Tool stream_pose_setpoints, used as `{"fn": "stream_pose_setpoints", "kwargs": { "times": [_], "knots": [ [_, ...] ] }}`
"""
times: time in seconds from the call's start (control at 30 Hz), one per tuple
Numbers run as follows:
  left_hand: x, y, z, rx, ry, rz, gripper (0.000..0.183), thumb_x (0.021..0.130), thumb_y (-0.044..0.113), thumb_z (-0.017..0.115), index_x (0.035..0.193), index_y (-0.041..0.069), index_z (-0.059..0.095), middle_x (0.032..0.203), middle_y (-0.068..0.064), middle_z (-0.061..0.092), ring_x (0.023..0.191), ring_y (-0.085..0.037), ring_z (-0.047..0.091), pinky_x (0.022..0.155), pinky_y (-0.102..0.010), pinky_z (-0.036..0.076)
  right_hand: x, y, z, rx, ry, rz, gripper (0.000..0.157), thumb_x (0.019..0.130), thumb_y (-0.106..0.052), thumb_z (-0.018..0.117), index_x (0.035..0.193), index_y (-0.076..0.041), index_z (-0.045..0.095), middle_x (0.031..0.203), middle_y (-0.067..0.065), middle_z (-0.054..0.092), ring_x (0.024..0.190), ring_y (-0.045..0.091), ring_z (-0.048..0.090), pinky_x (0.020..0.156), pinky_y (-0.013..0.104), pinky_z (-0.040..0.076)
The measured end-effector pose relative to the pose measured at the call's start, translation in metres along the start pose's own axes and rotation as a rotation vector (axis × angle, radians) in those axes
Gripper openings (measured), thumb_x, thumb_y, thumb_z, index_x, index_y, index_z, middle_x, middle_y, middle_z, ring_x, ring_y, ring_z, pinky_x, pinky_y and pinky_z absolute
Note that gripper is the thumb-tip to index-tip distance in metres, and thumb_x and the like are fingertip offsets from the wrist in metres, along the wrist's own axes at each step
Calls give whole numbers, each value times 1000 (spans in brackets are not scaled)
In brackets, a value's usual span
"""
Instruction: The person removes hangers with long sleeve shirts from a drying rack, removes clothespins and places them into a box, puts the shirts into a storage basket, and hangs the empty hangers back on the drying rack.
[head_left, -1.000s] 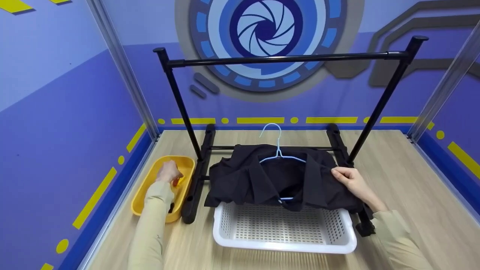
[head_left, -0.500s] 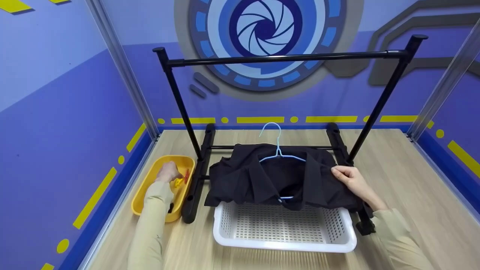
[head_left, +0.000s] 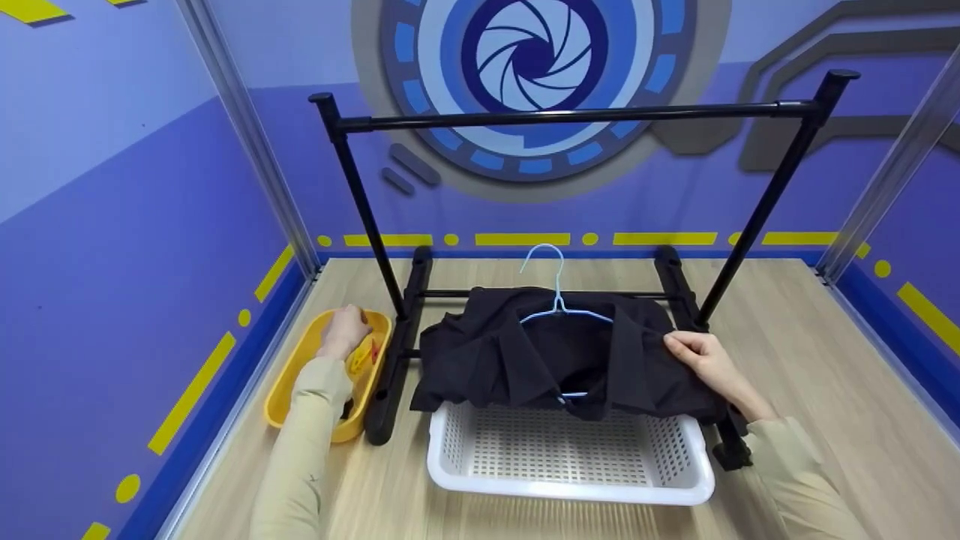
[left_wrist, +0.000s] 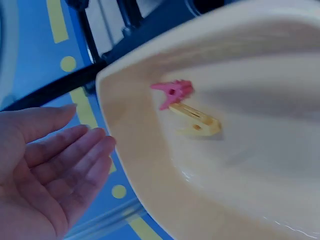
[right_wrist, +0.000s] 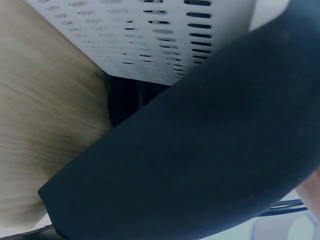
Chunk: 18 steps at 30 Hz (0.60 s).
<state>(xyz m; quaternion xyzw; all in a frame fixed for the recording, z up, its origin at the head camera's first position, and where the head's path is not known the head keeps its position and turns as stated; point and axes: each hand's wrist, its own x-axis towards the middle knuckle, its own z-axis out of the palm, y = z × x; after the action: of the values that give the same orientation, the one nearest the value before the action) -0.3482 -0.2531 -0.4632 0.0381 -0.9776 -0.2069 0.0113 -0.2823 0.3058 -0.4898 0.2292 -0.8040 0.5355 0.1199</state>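
Observation:
A black collared shirt (head_left: 480,367) lies bunched over the back of a white basket (head_left: 570,491), a light blue wire hanger (head_left: 559,300) inside its neck with the hook pointing up. At the shirt's right shoulder, my right hand (head_left: 705,360) pinches the cloth between thumb and fingers; in the right wrist view the sleeve (right_wrist: 200,140) covers most of the scene. My left hand (head_left: 346,330) is over the far end of a yellow tray (head_left: 281,401). Its loosely extended fingers (left_wrist: 75,155) hold nothing. Near them in the tray lie a red clothespin (left_wrist: 172,91) and a yellow clothespin (left_wrist: 200,121).
A black garment rack (head_left: 570,117) stands around the shirt and basket, its bar high above them. One rack foot (head_left: 382,409) runs between tray and basket. Something small and black (head_left: 346,409) shows in the tray near my left sleeve. Blue printed walls (head_left: 150,262) enclose the table.
My left hand has shifted toward the far end of the tray, and the red and yellow clothespins beside it show more clearly. My right hand and the shirt stay in place.

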Motion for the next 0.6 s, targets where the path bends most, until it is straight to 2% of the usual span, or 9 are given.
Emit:
{"fn": "stream_pose_setpoints", "kwargs": {
  "times": [0.1,0.2,0.33,0.6],
  "knots": [
    [-1,8,-3,-13,58,34,14,94,6,62,93,-5,69,99,-23,73,87,-36,69,80,-49,56,0,0,0,0,2,4,19,97,13,52,83,9,63,78,-20,60,69,-4,51,65,15,39],
    [-4,17,-4,-44,128,80,15,95,6,60,92,-5,70,97,-24,74,87,-39,70,79,-51,56,0,-1,0,0,-3,12,20,98,11,52,82,8,63,78,-19,59,69,-3,50,64,15,39],
    [-9,30,0,-80,205,147,16,95,6,60,86,-3,69,87,-21,73,78,-38,70,71,-50,56,0,-1,-1,-4,-14,5,21,99,11,51,82,8,64,78,-19,59,68,-3,50,63,16,39],
    [-13,54,0,-102,230,208,15,96,10,63,87,1,71,84,-17,74,71,-33,68,62,-43,51,0,2,-1,-7,4,-13,20,97,12,52,82,8,64,78,-20,59,68,-3,50,62,17,38]
  ]
}}
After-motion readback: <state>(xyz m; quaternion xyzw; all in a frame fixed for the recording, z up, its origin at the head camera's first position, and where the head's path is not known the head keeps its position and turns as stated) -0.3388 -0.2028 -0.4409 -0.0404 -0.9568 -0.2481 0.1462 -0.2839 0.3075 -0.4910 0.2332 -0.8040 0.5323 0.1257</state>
